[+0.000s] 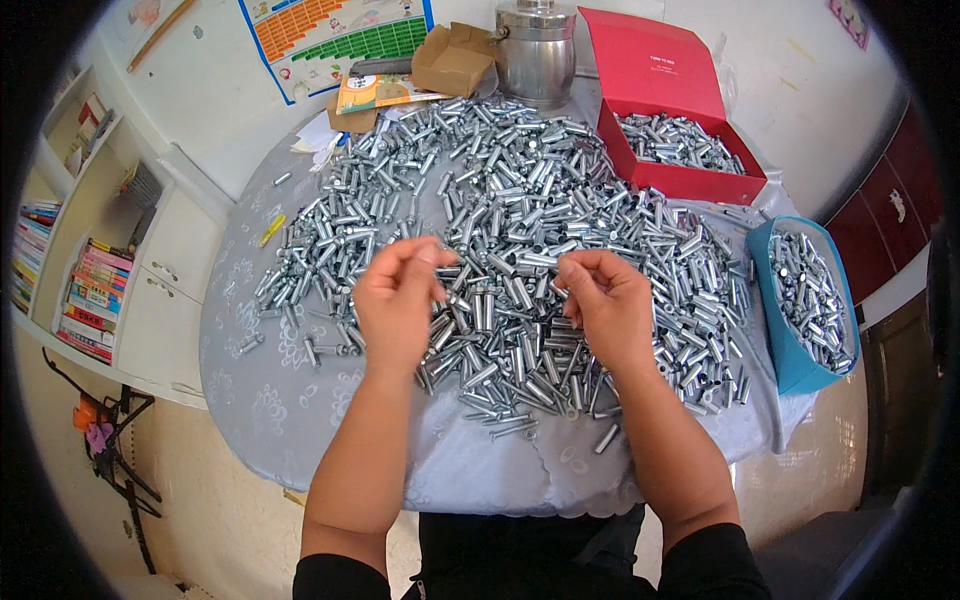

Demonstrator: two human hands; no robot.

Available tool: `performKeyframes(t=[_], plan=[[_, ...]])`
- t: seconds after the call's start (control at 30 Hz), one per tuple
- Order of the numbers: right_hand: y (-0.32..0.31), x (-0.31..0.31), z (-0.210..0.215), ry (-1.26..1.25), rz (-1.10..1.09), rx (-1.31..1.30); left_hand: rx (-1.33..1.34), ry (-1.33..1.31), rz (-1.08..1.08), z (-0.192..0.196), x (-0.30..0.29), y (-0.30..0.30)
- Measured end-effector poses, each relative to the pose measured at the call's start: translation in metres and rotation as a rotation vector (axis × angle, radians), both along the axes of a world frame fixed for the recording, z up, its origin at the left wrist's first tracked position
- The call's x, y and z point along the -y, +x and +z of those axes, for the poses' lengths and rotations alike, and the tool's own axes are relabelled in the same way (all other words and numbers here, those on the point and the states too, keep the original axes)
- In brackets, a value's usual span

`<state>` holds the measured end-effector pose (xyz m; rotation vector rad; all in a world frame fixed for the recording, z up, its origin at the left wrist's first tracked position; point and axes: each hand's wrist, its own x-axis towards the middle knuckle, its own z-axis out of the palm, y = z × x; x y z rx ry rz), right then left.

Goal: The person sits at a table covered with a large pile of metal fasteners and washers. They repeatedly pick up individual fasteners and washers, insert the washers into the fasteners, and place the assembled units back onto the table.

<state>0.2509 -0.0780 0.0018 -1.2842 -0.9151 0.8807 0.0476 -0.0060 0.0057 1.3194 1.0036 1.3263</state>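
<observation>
Over a wide heap of silvery metal sleeves and bolts (pixel 500 310), both of my hands are raised, a little apart. My left hand (pixel 395 305) is pinched, its fingertips slightly blurred. Whatever it holds is too small and smeared to make out. In the thumb and fingers of my right hand (pixel 612 305) is the end of a short metal sleeve (pixel 543 260), pointing left towards the other hand. Under and around both hands lie loose sleeves, bolts and a few small washers (pixel 530 434).
Right of the heap stand an open red box (pixel 690 182) and a teal fabric bin (pixel 800 375), both holding metal parts. At the back are a steel pot (pixel 536 55) and a small cardboard box (pixel 452 60). A yellow pen-like object (pixel 272 230) lies left on the grey tablecloth (pixel 250 350).
</observation>
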Motion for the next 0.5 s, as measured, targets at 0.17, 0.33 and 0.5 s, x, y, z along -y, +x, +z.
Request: performKeyframes(t=[0.17,0.33,0.5], plan=[[0.001,-0.003,-0.004,0.042,-0.148,-0.028,-0.323,0.111,0.121,-0.014,-0.026,-0.028],[0.006,-0.007,-0.008,0.205,-0.285,-0.098,-0.847,0.306,0.054,-0.016,-0.024,-0.035],[0.004,-0.005,-0.004,0.264,-0.284,-0.117,-1.076,0.381,0.064,-0.011,-0.019,-0.039]])
